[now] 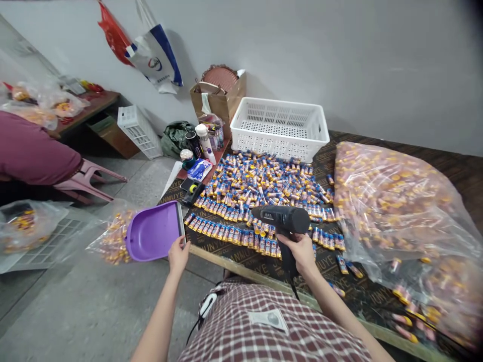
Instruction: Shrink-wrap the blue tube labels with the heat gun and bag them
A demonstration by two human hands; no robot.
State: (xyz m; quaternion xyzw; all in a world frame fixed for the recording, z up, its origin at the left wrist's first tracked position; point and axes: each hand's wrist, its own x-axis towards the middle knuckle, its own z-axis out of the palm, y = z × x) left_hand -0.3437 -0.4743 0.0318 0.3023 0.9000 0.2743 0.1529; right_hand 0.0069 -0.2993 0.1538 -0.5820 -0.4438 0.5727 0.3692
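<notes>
Small blue-and-yellow capped tubes [260,176] lie heaped on the dark table [241,254], with rows of them lined up near its front edge. My right hand [300,251] grips the handle of a black hair dryer [281,217] above these rows, its nozzle pointing left. At the table's left end, my left hand [178,255] touches the lower right edge of a purple dustpan [154,234] with its fingers pinched there. The dustpan lies next to a clear bag [113,236] of similar pieces.
A white basket [279,128] stands behind the heap. A large plastic bag [392,201] of tubes covers the right side. Bottles [204,141] and a paper bag [222,100] stand back left. Another person [37,148] sits at far left.
</notes>
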